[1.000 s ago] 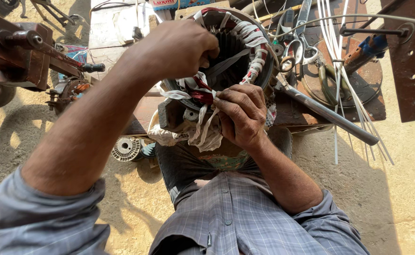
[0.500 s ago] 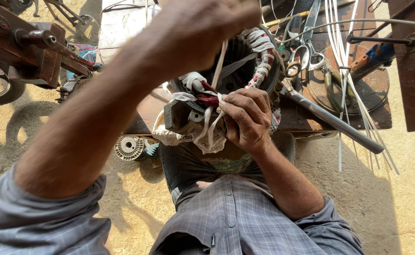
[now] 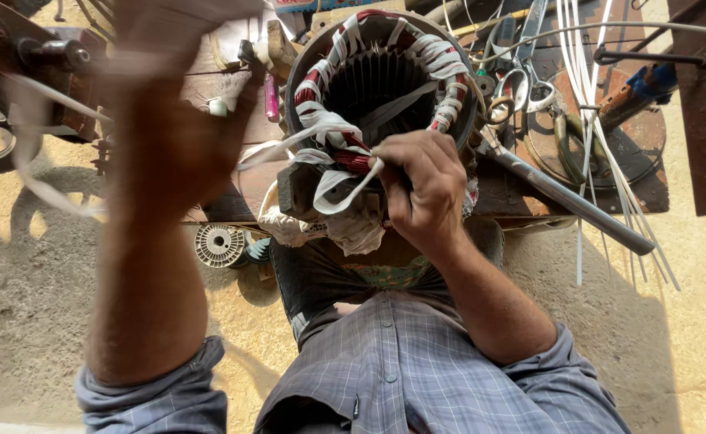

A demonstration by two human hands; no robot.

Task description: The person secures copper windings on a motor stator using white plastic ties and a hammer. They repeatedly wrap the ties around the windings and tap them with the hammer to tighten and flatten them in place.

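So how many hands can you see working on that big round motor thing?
2. The blurred left hand is raised at upper left, pulling a white cloth tape. The right hand rests on the near rim of the round metal motor stator, pinching the tape there.

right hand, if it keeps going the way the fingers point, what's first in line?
Probably the white tape pinched at the right hand, then the tape-wrapped red windings on the motor stator. Depth is unclear.
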